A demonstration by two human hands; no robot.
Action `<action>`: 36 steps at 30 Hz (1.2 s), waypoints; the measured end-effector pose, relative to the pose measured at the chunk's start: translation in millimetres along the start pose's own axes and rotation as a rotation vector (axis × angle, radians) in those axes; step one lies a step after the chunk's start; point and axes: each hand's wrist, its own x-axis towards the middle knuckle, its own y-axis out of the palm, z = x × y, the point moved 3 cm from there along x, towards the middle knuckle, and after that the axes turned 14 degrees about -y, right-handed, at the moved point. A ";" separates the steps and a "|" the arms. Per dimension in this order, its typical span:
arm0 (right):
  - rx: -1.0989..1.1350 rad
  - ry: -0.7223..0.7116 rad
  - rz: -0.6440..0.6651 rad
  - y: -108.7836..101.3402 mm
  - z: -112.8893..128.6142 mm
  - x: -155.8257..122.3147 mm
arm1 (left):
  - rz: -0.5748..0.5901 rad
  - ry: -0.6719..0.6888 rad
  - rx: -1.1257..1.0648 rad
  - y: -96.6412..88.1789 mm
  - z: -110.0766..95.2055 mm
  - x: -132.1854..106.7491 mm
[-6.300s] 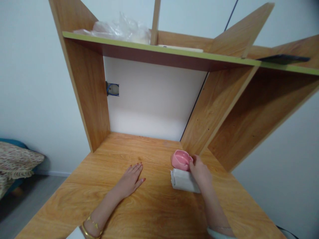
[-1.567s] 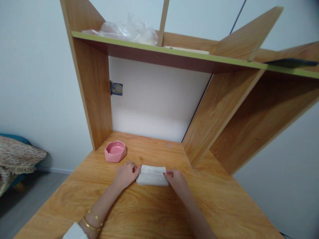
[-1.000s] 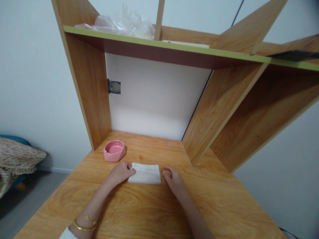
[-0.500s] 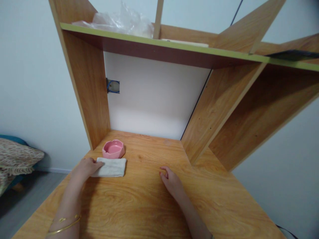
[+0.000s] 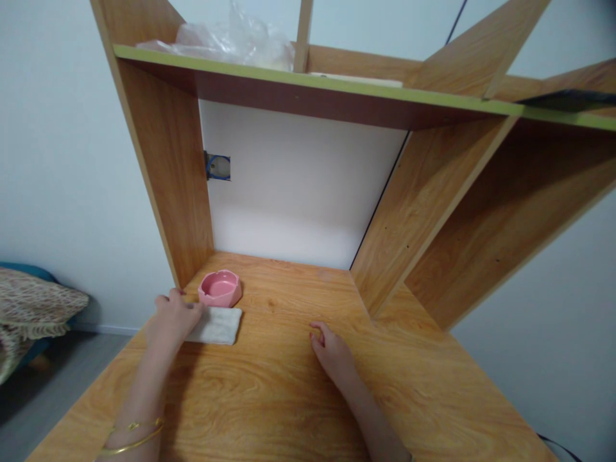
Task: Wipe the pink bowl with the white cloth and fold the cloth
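Observation:
A pink ashtray [image 5: 220,289] with notched rim stands near the desk's back left corner. Just in front of it lies a folded white cloth [image 5: 217,326], flat on the wood. My left hand [image 5: 172,316] is over the cloth's left end, fingers apart and pointing toward the back; its thumb is by the cloth's upper edge, close to the ashtray. Whether the palm touches the cloth I cannot tell. Farther right, my right hand [image 5: 333,351] rests on the desk, holding nothing, with thumb and forefinger slightly apart.
Wooden side panels [image 5: 168,173] and an upright divider [image 5: 423,218] rise from the desk [image 5: 260,410]. Overhead runs a green-edged shelf [image 5: 269,74] bearing a clear plastic bag [image 5: 235,45]. An uncovered wall box [image 5: 220,167] shows at the back left. A patterned cover [image 5: 38,295] hangs at far left.
My left hand has let go of the cloth's left edge and moved slightly right and up, fingers spreading. The cloth has shifted a little. My right hand has stayed put.

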 end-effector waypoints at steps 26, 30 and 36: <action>0.194 -0.291 -0.021 15.2 6.2 -1.4 | 0.343 0.939 -0.085 82.2 -56.1 -112.4; 0.166 -0.275 0.030 14.3 7.5 -3.0 | 0.379 0.922 -0.058 85.9 -54.8 -110.0; 0.090 -0.256 0.096 15.3 8.8 -4.6 | 0.418 0.918 -0.050 86.9 -54.3 -111.8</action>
